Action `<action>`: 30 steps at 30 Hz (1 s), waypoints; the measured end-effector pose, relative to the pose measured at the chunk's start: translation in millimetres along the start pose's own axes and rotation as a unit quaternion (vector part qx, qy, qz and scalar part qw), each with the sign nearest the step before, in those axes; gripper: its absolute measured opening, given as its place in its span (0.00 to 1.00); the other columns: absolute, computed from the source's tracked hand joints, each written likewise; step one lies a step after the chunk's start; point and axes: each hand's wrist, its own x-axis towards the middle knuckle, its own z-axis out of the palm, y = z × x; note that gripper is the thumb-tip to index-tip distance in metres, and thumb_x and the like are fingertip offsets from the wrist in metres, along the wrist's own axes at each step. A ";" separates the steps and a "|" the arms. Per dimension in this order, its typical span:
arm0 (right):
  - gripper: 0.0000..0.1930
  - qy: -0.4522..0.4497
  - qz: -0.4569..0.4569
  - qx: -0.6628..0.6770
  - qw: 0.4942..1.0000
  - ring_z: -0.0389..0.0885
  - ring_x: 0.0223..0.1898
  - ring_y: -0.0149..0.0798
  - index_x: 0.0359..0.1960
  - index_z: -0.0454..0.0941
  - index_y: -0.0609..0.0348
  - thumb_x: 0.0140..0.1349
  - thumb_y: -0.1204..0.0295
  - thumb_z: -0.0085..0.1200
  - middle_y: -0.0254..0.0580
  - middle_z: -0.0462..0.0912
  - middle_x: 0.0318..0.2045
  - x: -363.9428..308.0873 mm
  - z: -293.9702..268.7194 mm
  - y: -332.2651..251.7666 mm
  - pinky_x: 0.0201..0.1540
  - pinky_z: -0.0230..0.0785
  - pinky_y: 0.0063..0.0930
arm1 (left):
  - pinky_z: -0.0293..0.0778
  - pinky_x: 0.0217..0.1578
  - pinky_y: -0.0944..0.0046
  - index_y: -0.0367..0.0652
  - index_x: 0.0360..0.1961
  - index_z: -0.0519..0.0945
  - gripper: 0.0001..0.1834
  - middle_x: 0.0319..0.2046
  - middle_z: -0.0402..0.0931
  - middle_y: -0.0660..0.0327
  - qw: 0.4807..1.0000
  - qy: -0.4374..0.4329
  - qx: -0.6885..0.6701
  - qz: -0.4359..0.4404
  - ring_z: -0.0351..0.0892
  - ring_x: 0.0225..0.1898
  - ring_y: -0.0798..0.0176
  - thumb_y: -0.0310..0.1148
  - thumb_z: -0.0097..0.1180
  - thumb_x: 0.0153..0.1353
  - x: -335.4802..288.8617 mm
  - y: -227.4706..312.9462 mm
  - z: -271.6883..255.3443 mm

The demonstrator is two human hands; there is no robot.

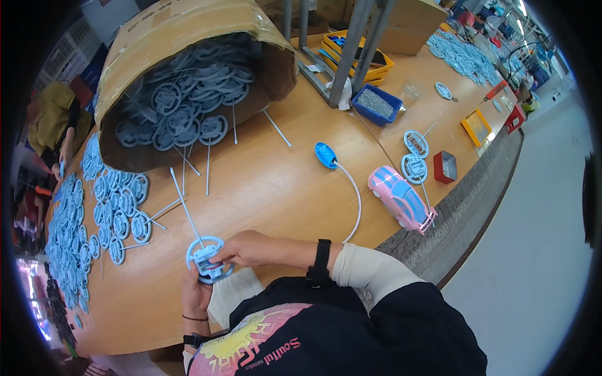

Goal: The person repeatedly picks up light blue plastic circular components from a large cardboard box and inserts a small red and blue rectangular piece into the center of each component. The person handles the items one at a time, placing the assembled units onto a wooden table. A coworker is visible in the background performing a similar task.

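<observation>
A light blue toy steering wheel (204,254) with a long pale rod is held just in front of me, near the table's front edge. My left hand (196,293) grips its lower left rim from below. Over its hub, the closed fingers of my right hand (249,248) press on the middle of the wheel. A small reddish bit shows by the fingertips; whether it is a separate part I cannot make out. The rod slants up and away from the wheel toward a large cardboard box (276,37), which lies on its side and is full of similar wheels (182,119).
More blue wheels (66,238) are heaped at left, with rods sticking out. Rightward stand a blue controller (325,155) with a white cable, a pink toy car (401,197), a blue tray of small parts (376,103) and a red box (445,167). Another person (53,119) works at far left.
</observation>
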 end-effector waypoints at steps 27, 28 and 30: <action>0.22 0.453 0.129 -0.422 0.774 0.76 0.43 0.53 0.50 0.72 0.56 0.61 0.54 0.43 0.51 0.78 0.43 134.8 -370.5 171.0 0.47 0.68 0.42 | 0.68 0.47 0.52 0.39 0.46 0.74 0.19 0.47 0.72 0.50 0.420 0.298 0.805 0.293 0.70 0.47 0.45 0.35 0.53 0.53 341.0 208.7 -62.6; 0.22 0.420 0.220 -0.382 0.793 0.76 0.43 0.53 0.50 0.72 0.56 0.61 0.54 0.43 0.51 0.78 0.43 130.0 -372.8 177.0 0.47 0.68 0.42 | 0.68 0.47 0.52 0.39 0.46 0.74 0.19 0.47 0.72 0.50 0.432 0.324 0.808 0.236 0.70 0.47 0.45 0.36 0.53 0.53 350.2 206.9 -80.4; 0.22 0.398 0.289 -0.344 0.800 0.76 0.43 0.53 0.50 0.72 0.56 0.61 0.55 0.43 0.51 0.78 0.43 113.7 -374.0 181.2 0.47 0.68 0.41 | 0.68 0.47 0.52 0.39 0.46 0.74 0.19 0.47 0.72 0.50 0.465 0.330 0.804 0.168 0.70 0.48 0.45 0.36 0.53 0.54 369.9 205.3 -95.0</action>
